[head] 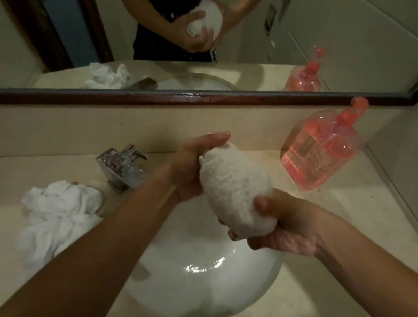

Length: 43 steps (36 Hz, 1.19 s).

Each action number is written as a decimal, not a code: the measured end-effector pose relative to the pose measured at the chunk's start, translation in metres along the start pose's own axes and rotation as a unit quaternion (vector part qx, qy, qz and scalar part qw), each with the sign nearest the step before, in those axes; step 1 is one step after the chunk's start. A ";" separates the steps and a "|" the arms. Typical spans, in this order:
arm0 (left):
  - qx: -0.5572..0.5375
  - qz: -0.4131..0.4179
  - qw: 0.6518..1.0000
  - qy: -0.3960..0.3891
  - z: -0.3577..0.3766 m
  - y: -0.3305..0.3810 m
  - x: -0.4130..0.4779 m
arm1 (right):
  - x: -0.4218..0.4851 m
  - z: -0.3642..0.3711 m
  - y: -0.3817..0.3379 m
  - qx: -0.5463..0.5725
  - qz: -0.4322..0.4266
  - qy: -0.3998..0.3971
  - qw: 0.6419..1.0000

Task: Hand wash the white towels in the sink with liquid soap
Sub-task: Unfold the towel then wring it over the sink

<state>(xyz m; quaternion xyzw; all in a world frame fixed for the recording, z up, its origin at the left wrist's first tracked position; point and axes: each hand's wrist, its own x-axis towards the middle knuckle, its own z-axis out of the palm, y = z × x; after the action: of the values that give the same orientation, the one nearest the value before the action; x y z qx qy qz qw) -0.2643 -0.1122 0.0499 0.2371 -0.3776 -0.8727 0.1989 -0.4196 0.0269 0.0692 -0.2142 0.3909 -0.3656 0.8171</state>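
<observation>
I hold a wet white towel (235, 189) balled up above the white sink basin (206, 280). My left hand (193, 166) grips its far end, fingers wrapped over the top. My right hand (287, 224) grips the near end from below, thumb pressed into the cloth. A clear pump bottle of pink liquid soap (320, 150) stands on the counter at the back right. More crumpled white towels (58, 217) lie on the counter left of the basin.
A chrome tap (122, 167) stands behind the basin at the left. A dark-framed mirror (184, 97) runs along the back wall and shows a person's torso and hands. The beige counter (354, 234) is wet in places.
</observation>
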 end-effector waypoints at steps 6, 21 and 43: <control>0.181 -0.013 0.980 0.080 0.016 0.001 0.003 | 0.005 0.016 0.002 -0.204 0.023 0.158 0.966; 0.407 0.051 0.864 0.291 0.005 -0.059 0.049 | 0.066 -0.037 0.052 -0.267 -0.018 0.391 0.881; -0.050 -0.088 0.978 0.182 0.027 -0.004 0.043 | 0.062 -0.058 0.009 -0.780 -0.223 0.386 0.438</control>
<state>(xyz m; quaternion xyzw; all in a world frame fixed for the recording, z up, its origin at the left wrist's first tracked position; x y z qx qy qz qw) -0.3147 -0.1168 0.0525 0.4141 -0.2684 -0.8468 0.1987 -0.4353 -0.0188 -0.0016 -0.6773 0.7246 -0.1200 -0.0416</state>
